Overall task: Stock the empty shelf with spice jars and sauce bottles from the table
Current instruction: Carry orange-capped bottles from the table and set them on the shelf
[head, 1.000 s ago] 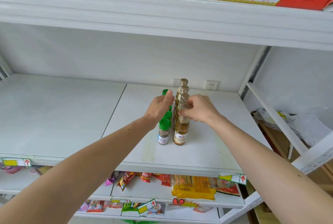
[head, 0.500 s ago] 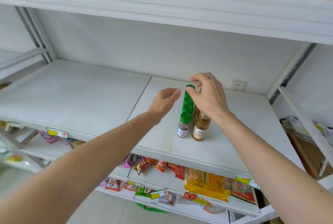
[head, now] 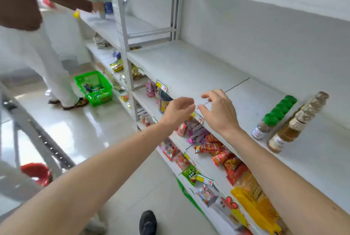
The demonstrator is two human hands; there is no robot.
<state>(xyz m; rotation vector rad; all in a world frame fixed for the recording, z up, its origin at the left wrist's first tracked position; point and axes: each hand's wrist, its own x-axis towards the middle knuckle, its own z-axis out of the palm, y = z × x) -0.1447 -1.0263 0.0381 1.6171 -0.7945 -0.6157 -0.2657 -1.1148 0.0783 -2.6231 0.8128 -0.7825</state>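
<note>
On the white shelf (head: 189, 68) two files run from the front edge toward the back wall: spice jars (head: 275, 116) with green caps, and just beside them on the right sauce bottles (head: 295, 123) with brownish tops. Judging by the layout, they are packed single-file and touching so that labels face out and the remaining board stays free for further rows — most of it is still bare.

Neither hand holds anything. The left hand (head: 178, 110) hangs in front of the shelf edge with fingers loosely curled, its grip slack; the right hand (head: 217, 111) hovers over the board's front, fingers spread and bent, grip open, well apart from the jars. Both look free to fetch more stock — the tabletop is out of view.
</note>
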